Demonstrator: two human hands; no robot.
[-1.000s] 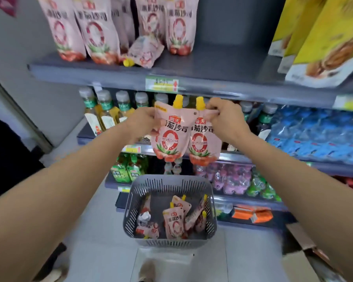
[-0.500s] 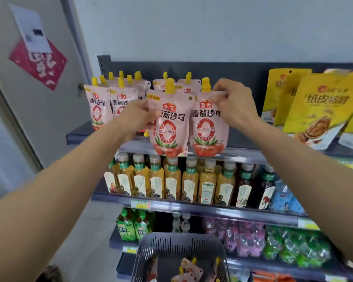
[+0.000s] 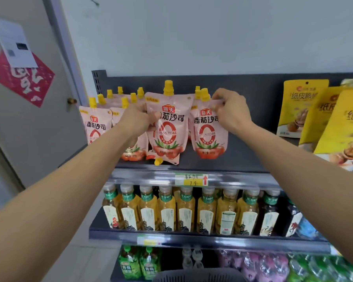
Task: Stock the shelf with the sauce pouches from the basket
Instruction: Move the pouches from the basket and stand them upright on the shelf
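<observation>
left hand [image 3: 137, 121] fingers grip sauce pouch [image 3: 168, 129] | right hand [image 3: 230, 111] fingers pinch second pouch [image 3: 207, 137] | basket [image 3: 198, 277] contents hidden

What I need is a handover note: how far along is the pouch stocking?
Done: several pouches stand on the top shelf. In hand: the left hand grips one pouch, the right hand pinches a second pouch. Left: setting these down; only the basket rim shows, contents unseen.

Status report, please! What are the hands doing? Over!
Left hand grips one sauce pouch. Right hand pinches second pouch. Both at top shelf. Flat pouch lies beneath.
</observation>
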